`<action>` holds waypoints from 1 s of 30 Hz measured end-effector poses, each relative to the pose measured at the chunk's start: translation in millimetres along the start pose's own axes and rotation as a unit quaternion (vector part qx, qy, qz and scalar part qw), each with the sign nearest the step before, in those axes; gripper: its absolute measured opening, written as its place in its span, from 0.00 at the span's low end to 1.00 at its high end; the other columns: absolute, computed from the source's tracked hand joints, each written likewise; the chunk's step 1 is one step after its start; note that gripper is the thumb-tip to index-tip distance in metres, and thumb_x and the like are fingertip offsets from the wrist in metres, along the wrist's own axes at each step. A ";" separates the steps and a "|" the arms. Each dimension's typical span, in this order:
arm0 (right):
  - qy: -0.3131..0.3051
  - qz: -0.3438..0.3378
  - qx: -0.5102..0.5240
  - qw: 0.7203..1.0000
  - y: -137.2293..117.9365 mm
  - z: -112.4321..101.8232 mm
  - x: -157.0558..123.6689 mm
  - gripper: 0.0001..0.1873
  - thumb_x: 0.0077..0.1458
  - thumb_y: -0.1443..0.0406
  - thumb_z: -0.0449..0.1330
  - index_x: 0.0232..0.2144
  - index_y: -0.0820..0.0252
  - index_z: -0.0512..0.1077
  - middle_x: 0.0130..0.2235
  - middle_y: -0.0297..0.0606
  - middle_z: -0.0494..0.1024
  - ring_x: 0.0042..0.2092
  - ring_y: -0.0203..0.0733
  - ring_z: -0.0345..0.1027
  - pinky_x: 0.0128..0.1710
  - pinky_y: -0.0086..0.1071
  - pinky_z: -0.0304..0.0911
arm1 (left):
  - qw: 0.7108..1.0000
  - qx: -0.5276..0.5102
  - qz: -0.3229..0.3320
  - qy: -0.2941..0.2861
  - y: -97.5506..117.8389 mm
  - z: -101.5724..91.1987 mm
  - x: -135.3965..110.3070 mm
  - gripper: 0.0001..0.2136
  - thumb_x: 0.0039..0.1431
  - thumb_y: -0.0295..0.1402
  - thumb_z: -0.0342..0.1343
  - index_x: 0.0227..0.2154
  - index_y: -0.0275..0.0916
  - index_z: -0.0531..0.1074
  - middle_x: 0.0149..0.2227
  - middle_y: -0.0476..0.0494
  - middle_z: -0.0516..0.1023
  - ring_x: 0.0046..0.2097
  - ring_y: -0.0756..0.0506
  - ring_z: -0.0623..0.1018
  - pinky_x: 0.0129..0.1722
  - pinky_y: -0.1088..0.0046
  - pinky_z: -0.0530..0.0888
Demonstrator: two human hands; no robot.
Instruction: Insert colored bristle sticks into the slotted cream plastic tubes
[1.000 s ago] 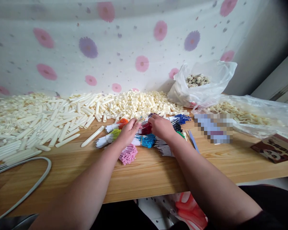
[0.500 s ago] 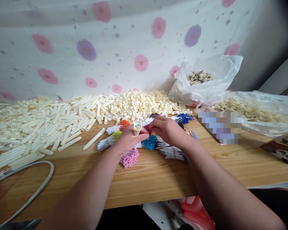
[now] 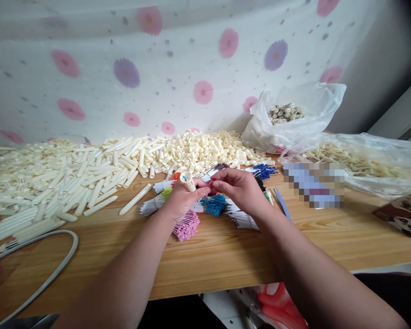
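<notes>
1. Cream tube (image 3: 189, 183) is gripped in the left hand (image 3: 178, 201), fingers closed around it, open end up; a blue tip is visible inside.
2. Right hand (image 3: 239, 188) is held just beside it, thumb and fingers drawn narrow. Red is seen at the fingertips; whether anything is pinched can't be told, too small.
3. Blue bundle (image 3: 215, 204) is laid between the wrists, pink bundle (image 3: 187, 227) nearer the table edge.
4. White bundle (image 3: 239, 217) is partly covered by the right forearm.
5. Loose tubes (image 3: 99, 178) are heaped at left.
</notes>
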State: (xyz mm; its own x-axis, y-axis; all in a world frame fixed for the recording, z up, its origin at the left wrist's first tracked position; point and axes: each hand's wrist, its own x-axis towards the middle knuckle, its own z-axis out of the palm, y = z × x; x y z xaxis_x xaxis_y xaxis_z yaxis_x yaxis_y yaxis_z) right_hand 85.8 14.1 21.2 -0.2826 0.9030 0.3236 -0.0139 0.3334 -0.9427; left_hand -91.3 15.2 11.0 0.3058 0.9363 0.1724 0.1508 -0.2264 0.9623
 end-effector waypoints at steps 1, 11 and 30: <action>0.008 -0.007 -0.019 1.000 -1.9 0.5 -1.3 0.06 0.49 0.64 0.61 0.29 0.62 0.72 0.27 0.35 0.77 0.29 0.35 0.71 0.31 0.31 0.67 | 1.000 0.019 0.009 -0.001 1.1 0.1 -0.1 0.08 0.53 0.37 0.59 0.27 0.37 0.74 0.25 0.49 0.74 0.28 0.50 0.72 0.30 0.73 0.68; 0.293 -0.402 -0.038 0.867 -44.9 -10.3 -26.8 0.07 0.50 0.73 0.60 0.31 0.57 0.72 0.28 0.34 0.74 0.30 0.37 0.70 0.29 0.33 0.66 | 0.962 0.218 0.131 0.097 0.0 -5.3 5.7 0.07 0.55 0.37 0.58 0.28 0.38 0.76 0.30 0.47 0.73 0.34 0.48 0.73 0.36 0.70 0.70; 0.078 -0.417 -0.272 0.863 -29.7 11.0 -24.5 0.06 0.53 0.74 0.59 0.35 0.64 0.71 0.33 0.43 0.78 0.35 0.39 0.73 0.34 0.34 0.70 | 0.955 0.213 0.198 0.053 -4.5 -3.3 4.7 0.04 0.52 0.25 0.54 0.26 0.38 0.72 0.29 0.48 0.71 0.33 0.48 0.71 0.33 0.71 0.67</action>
State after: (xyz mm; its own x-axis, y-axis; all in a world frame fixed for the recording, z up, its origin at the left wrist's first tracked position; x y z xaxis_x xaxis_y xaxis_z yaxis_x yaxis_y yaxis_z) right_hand 82.6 -20.9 40.4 -0.2595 0.2977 0.9187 0.3144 0.9255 -0.2111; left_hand -93.6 21.5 8.1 0.3242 0.7716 0.5473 0.4192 -0.6358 0.6480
